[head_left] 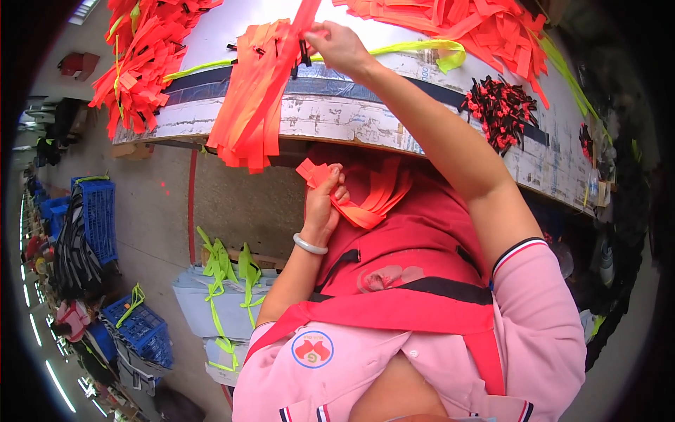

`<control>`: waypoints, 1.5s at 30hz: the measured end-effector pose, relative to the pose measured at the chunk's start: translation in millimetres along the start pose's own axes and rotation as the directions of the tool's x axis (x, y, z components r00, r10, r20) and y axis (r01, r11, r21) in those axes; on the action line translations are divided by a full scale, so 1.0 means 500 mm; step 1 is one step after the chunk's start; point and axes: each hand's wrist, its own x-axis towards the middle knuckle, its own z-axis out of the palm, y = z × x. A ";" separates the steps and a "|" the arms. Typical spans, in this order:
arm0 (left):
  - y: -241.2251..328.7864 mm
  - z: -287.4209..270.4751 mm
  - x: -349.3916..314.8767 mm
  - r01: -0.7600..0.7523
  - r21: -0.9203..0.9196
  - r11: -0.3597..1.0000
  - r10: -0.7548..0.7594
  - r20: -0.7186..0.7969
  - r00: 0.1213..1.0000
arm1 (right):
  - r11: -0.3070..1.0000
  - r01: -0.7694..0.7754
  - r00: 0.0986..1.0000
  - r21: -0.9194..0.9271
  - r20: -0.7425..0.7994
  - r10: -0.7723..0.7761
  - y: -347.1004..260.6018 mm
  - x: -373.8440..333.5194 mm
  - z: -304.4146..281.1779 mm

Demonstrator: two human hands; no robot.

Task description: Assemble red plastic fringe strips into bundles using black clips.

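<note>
My left hand (325, 208), with a pale bangle at the wrist, is closed round a folded bunch of orange fabric strips (376, 204) in front of the red apron. The loose ends of the bunch fan out to the right. Stretched out over the table, my right hand (342, 50) pinches a long orange strip (301, 27) near its upper part. Beneath that strip lies a stack of orange strips (246, 105), hanging over the table's near edge. Small black pieces (304, 56) show beside the right fingertips and on the stack.
Orange strips heap up at the table's left (144, 77) and far right (485, 32). A pile of small black-and-orange pieces (499, 112) lies right on the worn white table (337, 116). Yellow-green ribbon (415, 46) crosses it. Blue crates (137, 327) stand on the floor at left.
</note>
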 end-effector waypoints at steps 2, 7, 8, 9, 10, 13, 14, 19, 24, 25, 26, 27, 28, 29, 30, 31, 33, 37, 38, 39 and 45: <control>0.009 0.015 -0.009 -0.049 0.129 0.990 0.047 0.013 0.999 | 0.995 -0.100 0.979 -0.009 0.177 0.100 0.054 -0.046 0.021; 0.028 0.040 -0.017 -0.025 0.212 0.977 0.012 0.061 0.998 | 0.992 -0.127 0.912 -0.005 0.393 0.118 0.077 -0.237 -0.021; 0.030 0.040 -0.015 -0.018 0.200 0.980 0.007 0.053 0.999 | 0.987 -0.158 0.921 0.041 0.367 0.132 0.081 -0.268 -0.031; 0.030 0.039 -0.015 -0.014 0.221 0.975 -0.004 0.079 0.997 | 0.978 -0.188 0.929 0.088 0.340 0.148 0.083 -0.296 -0.039; 0.031 0.046 -0.011 -0.010 0.247 0.969 -0.018 0.110 0.994 | 0.977 -0.196 0.928 0.083 0.338 0.157 0.076 -0.316 -0.055; 0.032 0.067 -0.008 0.003 0.296 0.955 -0.043 0.130 0.991 | 0.972 -0.164 0.933 0.166 0.346 0.099 0.051 -0.355 -0.081; 0.031 0.071 -0.007 0.000 0.343 0.939 -0.051 0.140 0.989 | 0.972 -0.169 0.934 0.166 0.342 0.104 0.039 -0.360 -0.088; 0.004 0.085 0.000 -0.045 0.457 0.888 -0.032 0.160 0.987 | 0.999 -0.011 0.933 -0.031 0.360 0.021 0.003 -0.364 -0.093; 0.014 0.097 -0.013 -0.130 0.697 0.705 -0.084 0.264 0.961 | 0.939 -0.268 0.875 0.214 0.463 0.144 0.041 -0.354 -0.100; 0.019 0.099 -0.015 -0.111 0.728 0.676 -0.131 0.268 0.955 | 0.922 -0.321 0.847 0.218 0.500 0.177 0.044 -0.350 -0.104; 0.021 0.102 -0.016 -0.094 0.757 0.646 -0.179 0.270 0.946 | 0.901 -0.374 0.818 0.219 0.537 0.209 0.045 -0.351 -0.108; 0.021 0.107 -0.016 -0.093 0.758 0.646 -0.183 0.272 0.945 | 0.901 -0.375 0.819 0.218 0.533 0.212 0.045 -0.354 -0.113; 0.021 0.112 -0.016 -0.083 0.648 0.757 -0.153 0.299 0.942 | 0.836 -0.474 0.803 0.277 0.526 0.281 0.046 -0.356 -0.117; 0.019 0.115 -0.015 -0.071 0.523 0.850 -0.119 0.321 0.939 | 0.757 -0.562 0.778 0.333 0.523 0.348 0.046 -0.359 -0.121; 0.019 0.111 -0.010 -0.069 0.521 0.851 -0.122 0.323 0.938 | 0.666 -0.639 0.745 0.386 0.525 0.411 0.047 -0.361 -0.123; 0.022 0.108 -0.005 -0.097 0.514 0.852 -0.075 0.303 0.950 | 0.652 -0.571 0.816 0.499 0.436 0.380 0.053 -0.368 -0.116; 0.025 0.104 0.005 -0.128 0.409 0.904 0.016 0.268 0.963 | 0.696 -0.530 0.846 0.484 0.355 0.397 0.058 -0.376 -0.140; 0.068 0.083 0.017 -0.253 0.307 0.918 0.214 0.155 0.965 | 0.780 -0.443 0.896 0.443 0.259 0.362 0.025 -0.382 -0.194; 0.084 0.082 0.018 -0.294 0.273 0.916 0.230 0.244 0.942 | 0.855 -0.382 0.919 0.350 0.237 0.314 0.012 -0.382 -0.200; 0.088 0.083 0.012 -0.306 0.365 0.879 0.232 0.234 0.944 | 0.893 -0.307 0.936 0.328 0.272 0.222 0.001 -0.382 -0.201; 0.063 0.138 -0.014 -0.093 0.510 0.855 -0.079 0.306 0.949 | 0.969 -0.164 0.948 0.183 0.301 0.104 -0.014 -0.403 -0.146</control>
